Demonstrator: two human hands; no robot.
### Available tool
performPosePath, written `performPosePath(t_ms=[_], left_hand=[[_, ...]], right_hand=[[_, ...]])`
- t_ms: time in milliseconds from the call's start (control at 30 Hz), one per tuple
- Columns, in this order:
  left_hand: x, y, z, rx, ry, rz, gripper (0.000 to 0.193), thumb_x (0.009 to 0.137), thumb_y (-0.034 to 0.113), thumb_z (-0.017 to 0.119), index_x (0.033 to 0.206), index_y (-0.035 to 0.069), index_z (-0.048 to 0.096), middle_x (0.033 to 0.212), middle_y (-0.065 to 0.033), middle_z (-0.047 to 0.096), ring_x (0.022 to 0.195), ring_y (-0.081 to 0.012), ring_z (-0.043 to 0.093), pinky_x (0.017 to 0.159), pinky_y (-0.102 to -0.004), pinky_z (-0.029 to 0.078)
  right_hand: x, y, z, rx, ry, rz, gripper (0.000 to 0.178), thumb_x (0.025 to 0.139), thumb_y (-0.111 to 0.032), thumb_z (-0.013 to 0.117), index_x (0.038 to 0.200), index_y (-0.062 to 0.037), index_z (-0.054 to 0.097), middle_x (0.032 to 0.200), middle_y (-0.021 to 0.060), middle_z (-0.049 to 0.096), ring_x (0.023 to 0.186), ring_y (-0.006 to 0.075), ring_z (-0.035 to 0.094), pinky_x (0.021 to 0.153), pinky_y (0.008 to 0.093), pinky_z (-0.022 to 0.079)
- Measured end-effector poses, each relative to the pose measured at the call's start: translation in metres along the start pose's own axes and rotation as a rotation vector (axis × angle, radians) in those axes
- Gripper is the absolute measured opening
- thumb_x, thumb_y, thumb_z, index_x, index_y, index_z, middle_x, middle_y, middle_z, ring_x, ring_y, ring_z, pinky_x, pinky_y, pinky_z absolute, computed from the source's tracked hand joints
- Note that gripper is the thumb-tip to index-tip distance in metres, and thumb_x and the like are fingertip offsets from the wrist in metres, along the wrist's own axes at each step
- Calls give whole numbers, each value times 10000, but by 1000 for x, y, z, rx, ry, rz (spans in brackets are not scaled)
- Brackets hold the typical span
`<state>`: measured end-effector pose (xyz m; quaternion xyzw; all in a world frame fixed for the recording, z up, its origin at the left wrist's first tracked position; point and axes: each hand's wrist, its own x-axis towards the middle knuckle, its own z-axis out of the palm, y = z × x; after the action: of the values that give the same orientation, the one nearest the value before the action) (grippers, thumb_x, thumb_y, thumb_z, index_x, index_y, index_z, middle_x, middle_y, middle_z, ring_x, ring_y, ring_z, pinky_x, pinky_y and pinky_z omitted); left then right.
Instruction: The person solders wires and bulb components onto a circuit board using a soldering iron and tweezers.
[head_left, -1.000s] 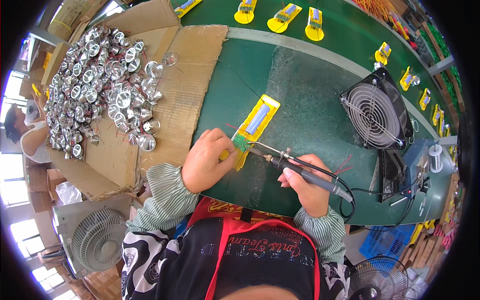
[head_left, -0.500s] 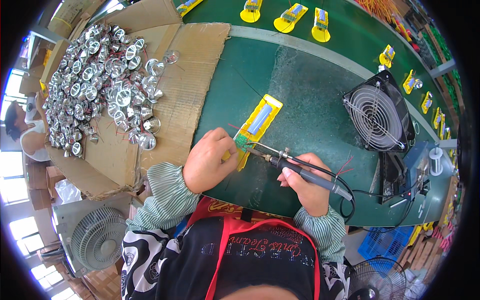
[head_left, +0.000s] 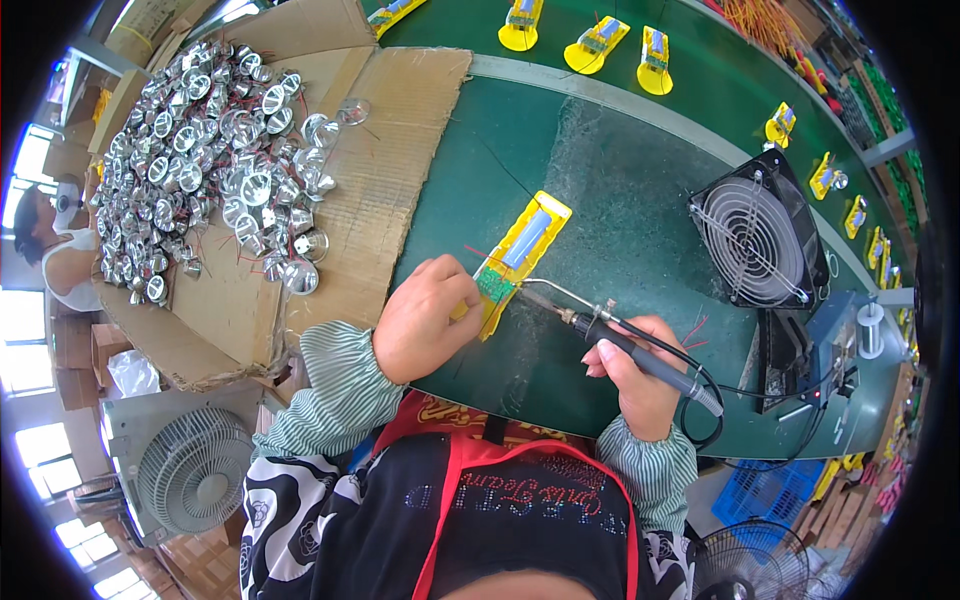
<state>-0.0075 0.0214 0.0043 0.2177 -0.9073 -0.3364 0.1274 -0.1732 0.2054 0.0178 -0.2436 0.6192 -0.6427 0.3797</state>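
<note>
A yellow plastic housing (head_left: pixel 549 232) lies slantwise on the green bench, with a blue cylindrical battery (head_left: pixel 527 238) and a small green circuit board (head_left: pixel 494 285) in it. My left hand (head_left: pixel 425 320) is closed over the housing's near end, fingers curled against its left side; the fingertips are partly hidden. Thin red and dark wires stick out beside the board. In my right hand (head_left: pixel 640 378) is a soldering iron (head_left: pixel 640 355), its tip just right of the board and apparently apart from it. A thin metal tube (head_left: pixel 565 290) fixed to the iron reaches toward the board's edge.
Reflector cups (head_left: pixel 190 150) with red wires fill a cardboard box (head_left: pixel 400 150) on the left. A square black fan (head_left: pixel 755 235) and a solder spool (head_left: pixel 870 330) stand right. Similar yellow housings (head_left: pixel 655 65) line the strip beyond the bench's raised edge. A person (head_left: pixel 70 255) sits far left.
My right hand has drawn the soldering iron right and slightly down, taking its tip off the board. My left hand stays at the housing. The whole view has shifted slightly.
</note>
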Motion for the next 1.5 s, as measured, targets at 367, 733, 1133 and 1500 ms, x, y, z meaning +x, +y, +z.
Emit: performPosePath(t_ms=[367,733,1133,1500], left_hand=[[-32,7,-33,283,-87,240,237,707,77,627,941,114,642,1066,-76,535,994,-265,510,816,-433,408],[-5,0,-5,-149,82,-222,84,775,86,639,801,13,607,739,-89,584,726,-228,550,624,-328,460],[-2,-4,7,28,58,-70,96,747,36,610,786,17,524,872,-114,551,839,-289,533,732,-367,435],[1,-3,8,10,78,-49,100,719,28,609,761,17,518,828,-119,538,797,-310,522,706,-381,430]], right_hand=[[-4,-1,-7,11,62,29,169,796,34,603,939,61,517,770,147,639,668,165,643,586,266,538],[-4,2,3,18,23,-22,159,803,19,610,933,54,526,764,139,643,673,150,639,593,261,540],[9,11,16,42,-32,6,161,793,10,622,922,51,535,743,117,646,642,125,621,577,248,522],[13,13,17,26,-44,33,157,774,1,629,899,46,545,720,100,648,624,112,616,563,238,507]])
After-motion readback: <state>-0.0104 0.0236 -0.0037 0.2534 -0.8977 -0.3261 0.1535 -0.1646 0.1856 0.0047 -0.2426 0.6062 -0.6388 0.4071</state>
